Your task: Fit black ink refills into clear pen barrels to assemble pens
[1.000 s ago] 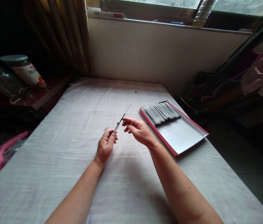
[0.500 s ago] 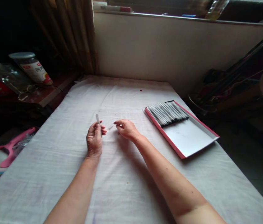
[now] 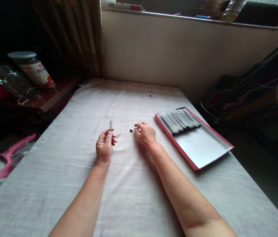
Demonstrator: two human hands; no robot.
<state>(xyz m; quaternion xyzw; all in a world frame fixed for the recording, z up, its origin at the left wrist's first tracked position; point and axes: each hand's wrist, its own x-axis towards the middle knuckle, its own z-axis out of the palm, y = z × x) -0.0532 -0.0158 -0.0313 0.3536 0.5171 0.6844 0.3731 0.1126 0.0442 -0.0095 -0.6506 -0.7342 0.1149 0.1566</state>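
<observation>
My left hand (image 3: pixel 104 148) is closed around a translucent whitish pen barrel (image 3: pixel 111 126), held upright between thumb and fingers; its lower end is hidden in the grip. Just right of those fingertips is a small clear piece like a pen cap (image 3: pixel 118 135), seemingly lying on the cloth. A tiny black plug-like piece (image 3: pixel 131 130) sits on the cloth to the left of my right hand (image 3: pixel 145 134). That hand hovers low over the cloth, thumb and forefinger apart, with nothing visible between them.
To the right, a pink-edged box lid (image 3: pixel 178 146) holds a row of many black-tipped pens (image 3: pixel 178 121). A red speck (image 3: pixel 150 95) lies farther back on the white cloth (image 3: pixel 119 197). At left are a labelled jar (image 3: pixel 36 70) and a pink-handled item (image 3: pixel 9 161).
My right hand has moved right, away from the clear piece, and the black piece now shows beside it. My left hand has shifted slightly right with the pen barrel, which stands straighter.
</observation>
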